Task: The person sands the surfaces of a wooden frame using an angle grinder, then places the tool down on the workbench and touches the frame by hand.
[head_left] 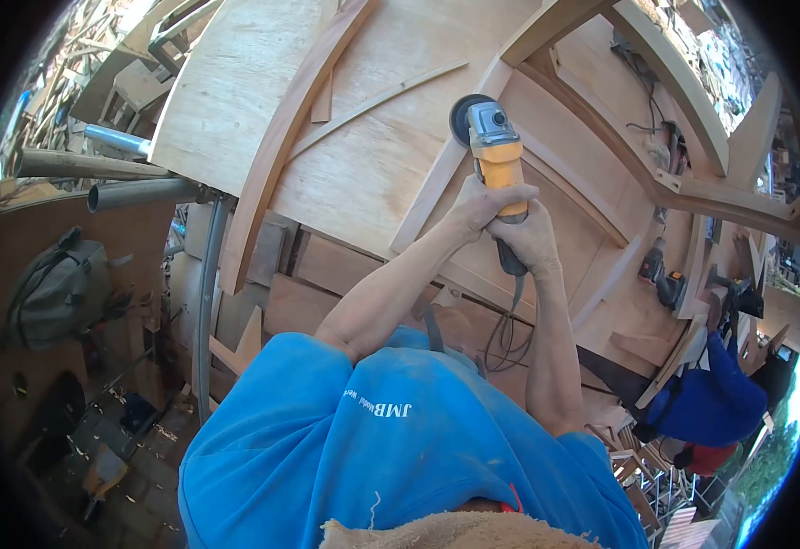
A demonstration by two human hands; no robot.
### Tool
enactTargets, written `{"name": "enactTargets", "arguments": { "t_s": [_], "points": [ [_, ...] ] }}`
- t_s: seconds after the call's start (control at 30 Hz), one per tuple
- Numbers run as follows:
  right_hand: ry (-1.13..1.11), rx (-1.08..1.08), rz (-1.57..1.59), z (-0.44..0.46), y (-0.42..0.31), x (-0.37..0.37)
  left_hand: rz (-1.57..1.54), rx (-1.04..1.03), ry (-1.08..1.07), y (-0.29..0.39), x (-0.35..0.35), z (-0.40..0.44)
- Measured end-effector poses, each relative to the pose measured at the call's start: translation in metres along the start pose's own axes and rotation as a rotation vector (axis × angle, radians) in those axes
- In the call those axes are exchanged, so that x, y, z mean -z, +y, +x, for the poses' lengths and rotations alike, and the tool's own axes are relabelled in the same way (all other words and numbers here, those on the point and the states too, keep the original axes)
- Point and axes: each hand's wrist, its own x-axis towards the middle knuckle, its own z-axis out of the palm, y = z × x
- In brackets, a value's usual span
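Note:
A yellow angle grinder (499, 165) with a grey metal head is held out in front of me, its dark round disc (460, 120) at the far end. My left hand (480, 203) is closed around the grinder's body. Behind it, my right hand (535, 240) grips the rear end, where a black cord (517, 297) hangs down. Beneath the disc runs a pale straight wooden piece (444, 178), part of a joined frame; I cannot tell whether the disc touches it. A curved wooden frame piece (592, 114) rises to the right of the tool.
A plywood sheet (354, 156) carries a long curved board (276, 156) and a thin strip (381, 105). Metal pipes (144, 194) jut in at left, near a backpack (59, 288). A cordless drill (665, 279) lies at right, with a person in blue (715, 393) beyond it.

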Motion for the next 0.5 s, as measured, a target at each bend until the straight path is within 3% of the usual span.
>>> {"name": "enactTargets", "arguments": {
  "t_s": [0.5],
  "points": [
    [-0.073, 0.036, 0.041, -0.073, 0.047, -0.055, -0.001, 0.035, 0.086, -0.050, 0.024, -0.095]
  ]
}}
